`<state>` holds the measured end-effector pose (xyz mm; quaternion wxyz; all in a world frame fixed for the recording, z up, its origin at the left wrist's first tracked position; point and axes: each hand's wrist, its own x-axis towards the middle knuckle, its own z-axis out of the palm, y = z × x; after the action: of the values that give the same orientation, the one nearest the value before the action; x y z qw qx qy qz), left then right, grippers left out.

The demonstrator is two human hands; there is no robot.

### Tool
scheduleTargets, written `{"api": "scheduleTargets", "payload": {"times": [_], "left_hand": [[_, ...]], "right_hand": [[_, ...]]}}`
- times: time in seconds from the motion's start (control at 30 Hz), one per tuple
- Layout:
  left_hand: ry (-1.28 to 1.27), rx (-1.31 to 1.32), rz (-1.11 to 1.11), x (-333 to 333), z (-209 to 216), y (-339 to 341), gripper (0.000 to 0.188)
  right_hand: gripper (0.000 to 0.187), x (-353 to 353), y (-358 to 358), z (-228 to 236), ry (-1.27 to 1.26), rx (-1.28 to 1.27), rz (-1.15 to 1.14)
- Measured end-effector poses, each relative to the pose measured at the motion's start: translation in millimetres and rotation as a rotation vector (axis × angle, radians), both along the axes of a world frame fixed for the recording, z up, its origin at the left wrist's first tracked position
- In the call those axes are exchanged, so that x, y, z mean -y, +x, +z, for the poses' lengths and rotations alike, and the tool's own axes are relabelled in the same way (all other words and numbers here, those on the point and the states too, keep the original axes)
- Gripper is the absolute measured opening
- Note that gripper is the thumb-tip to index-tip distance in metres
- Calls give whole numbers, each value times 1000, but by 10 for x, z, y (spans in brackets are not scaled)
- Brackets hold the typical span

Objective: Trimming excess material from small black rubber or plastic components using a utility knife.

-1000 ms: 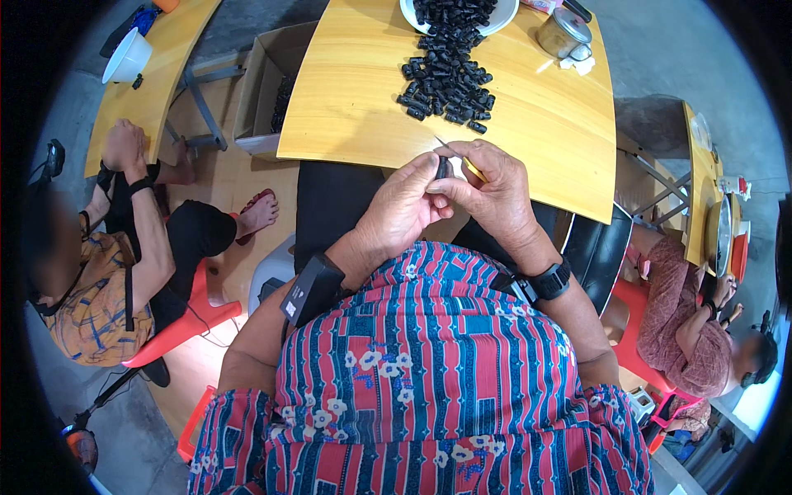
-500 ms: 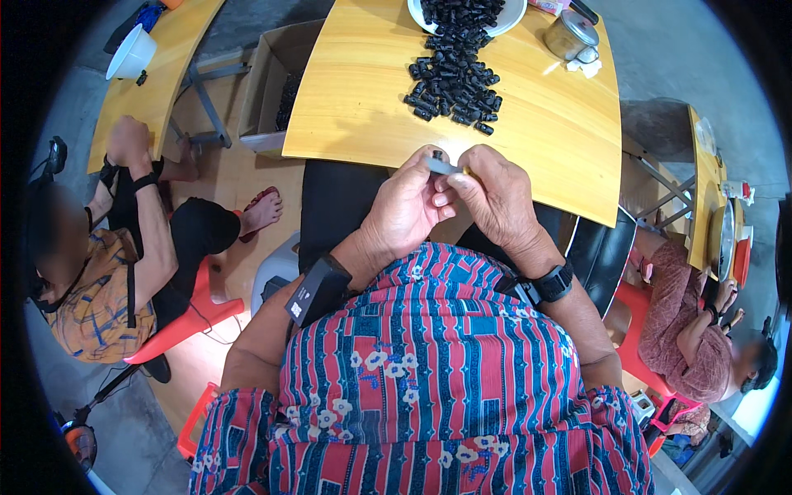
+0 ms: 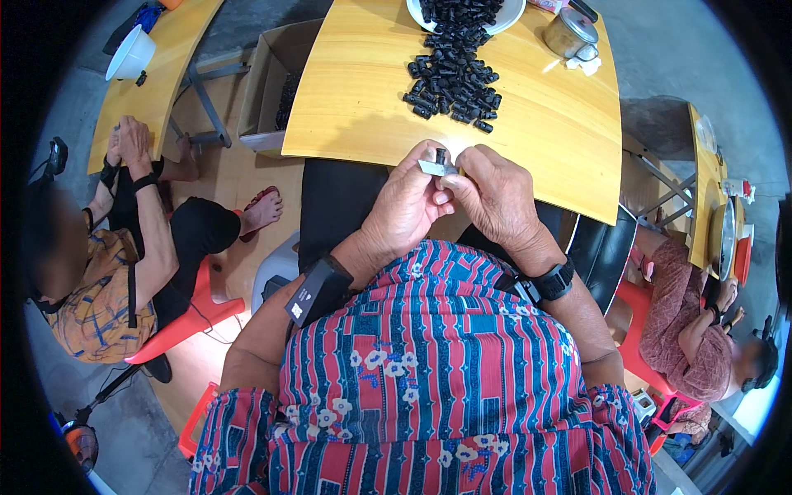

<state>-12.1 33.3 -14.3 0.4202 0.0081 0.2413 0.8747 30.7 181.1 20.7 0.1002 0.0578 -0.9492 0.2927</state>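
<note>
**Knife blade (image 3: 431,167) set across a small black piece (image 3: 440,154), both hands occupied**

From my remote station I am finding the black piece just above the centre of the frame, off the near edge of the table (image 3: 363,107). The left hand (image 3: 407,200) is pinching it in a narrow grip. The right hand (image 3: 499,194) is gripping the knife's handle, which it is mostly hiding. Whether the edge is biting in, I cannot tell. A pile of similar black pieces (image 3: 454,87) is lying at upper centre, trailing from a white bowl (image 3: 516,21).

On method, I am judging a steady pinch to be the main requirement: the left hand should be keeping its fingertips clear of the edge's path, and the right should be working in short, light strokes with its thumb braced. A piece this small may be prone to rolling.

On orientation, the piece's long axis is running roughly up and down the frame, its exposed end pointing toward the top; its lower end is hidden. The blade is lying across it, its free end pointing left and slightly upward.
</note>
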Motion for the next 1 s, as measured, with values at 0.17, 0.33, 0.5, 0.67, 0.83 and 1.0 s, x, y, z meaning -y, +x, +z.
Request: {"api": "scheduleTargets", "payload": {"times": [0.17, 0.33, 0.5, 0.67, 0.83, 1.0], "left_hand": [[20, -34, 7, -4, -16, 2, 14], [34, -28, 24, -13, -30, -2, 11], [30, -11, 29, -18, -22, 5, 10], [46, 10, 36, -20, -44, 28, 11], [60, 27, 35, -23, -41, 44, 14], [73, -23, 36, -34, -77, 52, 14]], "right_hand": [[28, -3, -4, 2, -19, -5, -16], [27, -4, -14, -3, -36, -2, -22], [27, 1, -16, -5, -40, 14, -20], [27, 13, -18, -18, -61, 28, -12], [28, 32, -12, -19, -126, 97, -18], [27, 52, -5, -24, -191, 142, -35]]}}
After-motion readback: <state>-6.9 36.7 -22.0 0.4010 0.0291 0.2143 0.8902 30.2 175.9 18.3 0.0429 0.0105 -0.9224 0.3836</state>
